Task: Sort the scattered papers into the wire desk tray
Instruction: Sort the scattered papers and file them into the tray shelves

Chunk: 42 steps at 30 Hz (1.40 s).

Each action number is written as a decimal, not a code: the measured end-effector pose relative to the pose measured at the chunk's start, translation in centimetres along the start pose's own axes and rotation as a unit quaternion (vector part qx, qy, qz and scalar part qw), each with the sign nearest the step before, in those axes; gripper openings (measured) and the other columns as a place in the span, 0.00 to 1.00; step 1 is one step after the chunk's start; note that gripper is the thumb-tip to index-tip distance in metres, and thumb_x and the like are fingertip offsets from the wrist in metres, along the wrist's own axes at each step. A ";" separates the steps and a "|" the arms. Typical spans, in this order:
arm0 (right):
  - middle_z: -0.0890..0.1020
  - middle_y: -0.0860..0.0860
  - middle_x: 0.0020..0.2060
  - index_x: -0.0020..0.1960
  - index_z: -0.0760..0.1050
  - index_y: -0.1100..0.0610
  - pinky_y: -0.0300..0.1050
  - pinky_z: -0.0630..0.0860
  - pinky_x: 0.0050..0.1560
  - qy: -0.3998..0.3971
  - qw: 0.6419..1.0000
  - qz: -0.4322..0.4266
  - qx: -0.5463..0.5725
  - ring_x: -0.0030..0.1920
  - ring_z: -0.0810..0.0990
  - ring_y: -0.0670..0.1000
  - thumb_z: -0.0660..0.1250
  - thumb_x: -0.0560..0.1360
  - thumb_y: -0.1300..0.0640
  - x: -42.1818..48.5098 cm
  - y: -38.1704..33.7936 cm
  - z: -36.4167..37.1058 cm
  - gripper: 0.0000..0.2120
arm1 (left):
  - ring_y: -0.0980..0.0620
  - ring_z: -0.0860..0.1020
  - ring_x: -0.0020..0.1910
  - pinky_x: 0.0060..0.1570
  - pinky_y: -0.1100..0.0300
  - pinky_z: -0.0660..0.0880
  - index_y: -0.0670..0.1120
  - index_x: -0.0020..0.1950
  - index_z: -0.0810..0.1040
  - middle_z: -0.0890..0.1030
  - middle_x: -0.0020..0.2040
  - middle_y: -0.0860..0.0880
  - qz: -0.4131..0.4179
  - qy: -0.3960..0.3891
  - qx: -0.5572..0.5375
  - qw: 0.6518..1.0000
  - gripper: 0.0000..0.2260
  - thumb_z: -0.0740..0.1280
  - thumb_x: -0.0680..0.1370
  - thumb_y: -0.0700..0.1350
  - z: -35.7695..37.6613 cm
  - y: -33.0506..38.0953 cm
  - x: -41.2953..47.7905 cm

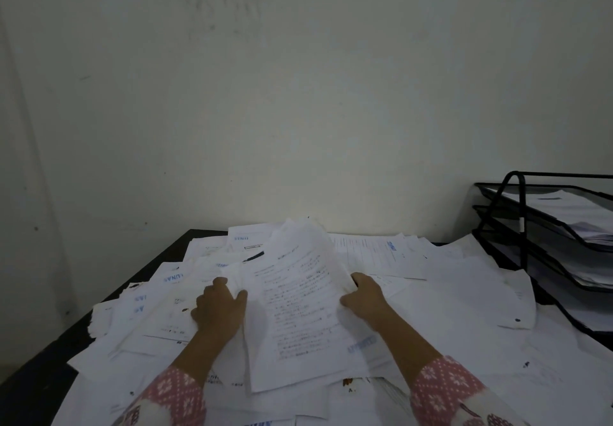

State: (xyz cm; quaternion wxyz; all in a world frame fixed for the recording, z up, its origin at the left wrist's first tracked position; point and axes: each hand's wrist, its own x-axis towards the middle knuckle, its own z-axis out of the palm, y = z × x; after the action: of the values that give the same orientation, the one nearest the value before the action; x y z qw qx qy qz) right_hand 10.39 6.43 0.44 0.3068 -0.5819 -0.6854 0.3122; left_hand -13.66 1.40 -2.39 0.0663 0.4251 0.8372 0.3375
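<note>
— Fingers of my left hand (219, 306) and right hand (363, 298) are clamped on either side edge of a sheaf of papers (300, 296), atop the scattered heap on the desk (39, 372).

— Risk?

— Loose sheets could slide out; the far end curls. Its long axis points away from me; the tray (517, 223) stands far right.

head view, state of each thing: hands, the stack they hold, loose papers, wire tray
left hand: grips stack's left edge
right hand: grips stack's right edge
paper stack: held, far end lifted
loose papers: scattered over desk
wire desk tray: tiers partly filled
</note>
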 end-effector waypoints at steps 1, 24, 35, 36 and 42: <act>0.75 0.55 0.49 0.56 0.72 0.62 0.41 0.70 0.45 0.004 1.000 0.001 0.031 0.47 0.73 0.51 0.66 0.73 0.66 0.0 0.1 -0.6 0.12 | 0.42 0.70 0.64 0.63 0.47 0.65 0.44 0.70 0.65 0.71 0.66 0.42 0.006 -0.003 -0.024 1.000 0.25 0.63 0.77 0.55 0.1 0.3 -0.2; 0.75 0.49 0.44 0.56 0.65 0.60 0.39 0.74 0.39 0.227 0.939 -0.133 0.222 0.46 0.76 0.50 0.58 0.78 0.65 -0.9 -1.5 -11.3 0.08 | 0.43 0.74 0.61 0.57 0.50 0.75 0.39 0.68 0.63 0.73 0.63 0.42 0.167 -0.061 -0.414 0.893 0.18 0.60 0.81 0.45 -2.2 15.2 -4.5; 0.76 0.49 0.45 0.55 0.66 0.58 0.41 0.77 0.42 0.243 0.925 -0.164 0.240 0.47 0.77 0.51 0.60 0.78 0.62 -2.0 -1.9 -13.2 0.07 | 0.49 0.77 0.49 0.41 0.63 0.75 0.46 0.59 0.66 0.75 0.53 0.47 0.214 -0.043 -0.422 0.880 0.09 0.61 0.80 0.47 -2.5 16.0 -6.4; 0.76 0.49 0.45 0.55 0.66 0.58 0.42 0.76 0.42 0.244 0.926 -0.162 0.237 0.47 0.77 0.51 0.59 0.78 0.62 -2.0 -2.0 -13.4 0.07 | 0.49 0.77 0.49 0.40 0.63 0.75 0.46 0.58 0.66 0.75 0.52 0.48 0.215 -0.040 -0.423 0.879 0.09 0.61 0.80 0.47 -2.5 16.1 -6.4; 0.75 0.47 0.46 0.56 0.66 0.56 0.36 0.73 0.39 0.196 0.942 -0.151 0.228 0.47 0.76 0.49 0.60 0.79 0.60 -2.4 -1.7 -13.8 0.06 | 0.50 0.76 0.47 0.37 0.63 0.73 0.44 0.57 0.67 0.75 0.52 0.47 0.189 -0.050 -0.413 0.890 0.10 0.62 0.80 0.48 -2.3 16.5 -6.8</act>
State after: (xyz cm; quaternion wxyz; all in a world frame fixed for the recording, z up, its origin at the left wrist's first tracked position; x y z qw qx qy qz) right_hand 20.47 4.81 10.16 0.6030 -0.4359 -0.6020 0.2898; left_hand 0.68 1.85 8.41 0.2124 0.5258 0.5217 0.6374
